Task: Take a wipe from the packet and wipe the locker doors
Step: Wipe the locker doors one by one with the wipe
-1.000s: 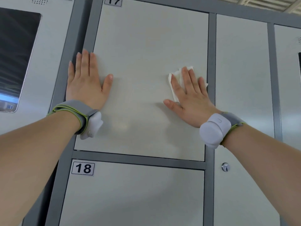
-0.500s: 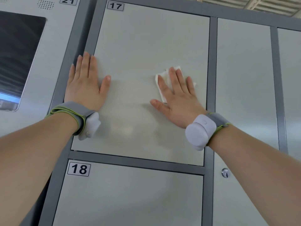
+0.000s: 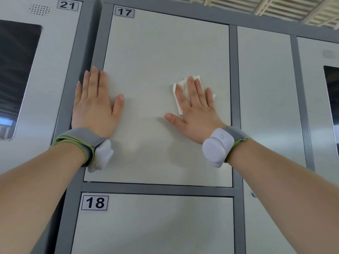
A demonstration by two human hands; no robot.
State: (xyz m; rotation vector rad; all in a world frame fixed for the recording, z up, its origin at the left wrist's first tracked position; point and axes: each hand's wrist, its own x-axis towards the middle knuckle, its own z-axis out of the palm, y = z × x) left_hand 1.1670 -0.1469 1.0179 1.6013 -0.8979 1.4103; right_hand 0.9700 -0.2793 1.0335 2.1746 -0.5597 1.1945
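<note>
Door 17 (image 3: 165, 52) occupies the centre of the frame; its number label (image 3: 124, 12) sits at the door's upper left corner. The left hand (image 3: 95, 105) lies flat on the left edge of this door, centre left of the frame; the fingers are straight and closed side by side, the thumb is angled out to the right, and the hand holds nothing; the outer fingers overlap the grey frame (image 3: 233, 88). The right hand (image 3: 196, 114) lies flat on the right half of the same door, centre right of the frame; its fingers are straight and slightly spread, the thumb points left, and nothing is gripped. The wipe (image 3: 184, 84), white and creased, is pressed between the right fingers and the door surface; its edges show above, left and right of the fingers. Each wrist carries a grey band with a white unit: left wristband (image 3: 80, 142), right wristband (image 3: 218, 147). Door 18 (image 3: 152, 226) is directly below door 17, lower centre of the frame. Door 21 (image 3: 55, 70), with a dark window (image 3: 16, 70), fills the upper left. A further door (image 3: 264, 107) stands to the right of door 17; ceiling slats (image 3: 275, 6) show at the upper right.
</note>
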